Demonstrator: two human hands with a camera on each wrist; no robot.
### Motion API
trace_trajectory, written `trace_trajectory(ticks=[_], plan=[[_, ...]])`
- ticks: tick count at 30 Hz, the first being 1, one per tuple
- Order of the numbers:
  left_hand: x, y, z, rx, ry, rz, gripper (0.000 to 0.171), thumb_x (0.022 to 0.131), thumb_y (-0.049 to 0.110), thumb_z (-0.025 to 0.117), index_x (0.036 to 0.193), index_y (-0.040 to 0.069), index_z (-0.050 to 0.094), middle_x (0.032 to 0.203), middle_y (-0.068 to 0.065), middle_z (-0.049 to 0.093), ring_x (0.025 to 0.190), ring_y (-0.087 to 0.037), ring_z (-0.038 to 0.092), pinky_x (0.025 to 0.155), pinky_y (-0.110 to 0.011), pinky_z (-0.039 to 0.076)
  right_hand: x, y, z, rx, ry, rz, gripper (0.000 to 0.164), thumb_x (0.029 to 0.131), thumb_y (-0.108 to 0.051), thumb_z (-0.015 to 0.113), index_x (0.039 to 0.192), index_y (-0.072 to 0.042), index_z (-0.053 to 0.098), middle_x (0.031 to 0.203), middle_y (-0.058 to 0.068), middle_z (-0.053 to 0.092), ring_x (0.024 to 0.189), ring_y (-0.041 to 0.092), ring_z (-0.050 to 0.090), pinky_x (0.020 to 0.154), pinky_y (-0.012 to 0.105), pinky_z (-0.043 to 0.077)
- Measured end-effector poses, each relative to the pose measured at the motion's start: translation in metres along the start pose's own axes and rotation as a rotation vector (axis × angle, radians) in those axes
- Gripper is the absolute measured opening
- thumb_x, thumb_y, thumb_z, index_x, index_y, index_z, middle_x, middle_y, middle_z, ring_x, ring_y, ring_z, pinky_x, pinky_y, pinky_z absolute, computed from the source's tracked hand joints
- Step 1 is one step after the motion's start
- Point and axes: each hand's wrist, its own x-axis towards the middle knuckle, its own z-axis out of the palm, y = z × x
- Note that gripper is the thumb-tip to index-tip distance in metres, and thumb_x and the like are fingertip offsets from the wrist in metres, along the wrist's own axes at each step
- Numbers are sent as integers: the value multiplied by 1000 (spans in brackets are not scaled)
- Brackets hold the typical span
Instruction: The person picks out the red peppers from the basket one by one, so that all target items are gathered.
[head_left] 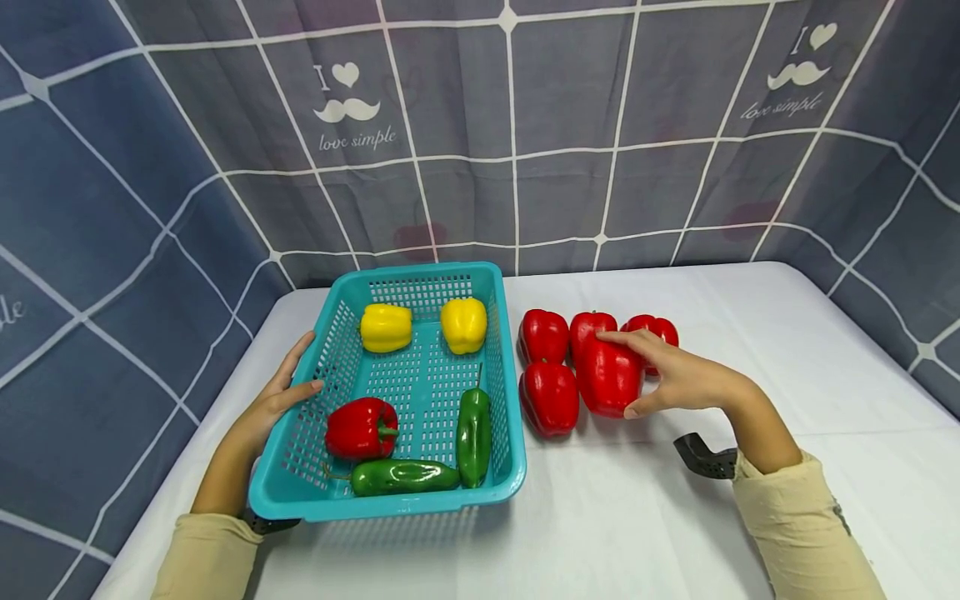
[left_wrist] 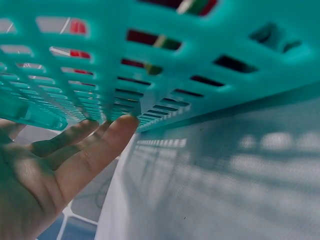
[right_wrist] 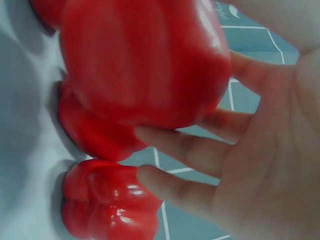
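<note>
Here, in the head view, the person's left hand (head_left: 273, 404) holds a turquoise perforated plastic basket (head_left: 390, 505) at its nine o'clock side, thumb over the rim, fingers against the outer wall. The right hand (head_left: 678, 375) grips a large glossy red bell pepper (head_left: 609, 382) at three o'clock from the basket, thumb and fingers around it; how firmly, one cannot tell. About that pepper, at eight, ten, twelve and one o'clock, lie four other red bell peppers (head_left: 550, 398) on a white cloth (head_left: 600, 517). Inside the basket are a blocky yellow bell pepper (head_left: 386, 327) at eleven, a second yellow bell pepper (head_left: 463, 326) at one, a green-stemmed red pepper (head_left: 360, 429) at seven, a long glossy green pepper (head_left: 473, 437) at four and a matching green pepper (head_left: 405, 477) at six.
</note>
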Motion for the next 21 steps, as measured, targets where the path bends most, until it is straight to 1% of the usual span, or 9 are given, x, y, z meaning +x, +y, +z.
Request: trace_trajectory(ticks=[3,7,12,18,21], plan=[[0,0,0,-4,-2,3,70,95,15,40,146,33,-5,149,-24,2,114,-25,42,79,-39,52,0,0,1,-29,-26,21,89,65,-20,79,140,-19,32,131,14,36,120,36,33,84,50,48],[0,0,0,-2,-1,6,70,95,16,40,146,33,-5,149,-24,2,113,-24,42,78,-39,52,1,0,3,-62,-50,21,88,65,-22,79,139,-18,32,127,14,38,118,34,35,85,48,48],[1,0,0,4,2,5,70,95,16,40,146,33,-5,150,-23,1,116,-30,38,79,-40,51,1,0,4,-79,-79,37,88,66,-27,79,139,-18,32,123,14,39,117,35,36,83,46,48],[1,0,0,2,3,0,70,95,16,40,146,34,-6,150,-23,1,120,-40,32,79,-42,50,4,2,7,-73,-84,39,87,66,-24,79,139,-18,33,123,14,38,118,35,35,83,45,49],[0,0,0,3,2,0,70,95,16,39,146,33,-6,150,-24,0,121,-41,31,80,-42,50,5,3,9,-70,-87,40,87,65,-23,79,139,-18,33,123,14,38,117,36,35,83,45,49]])
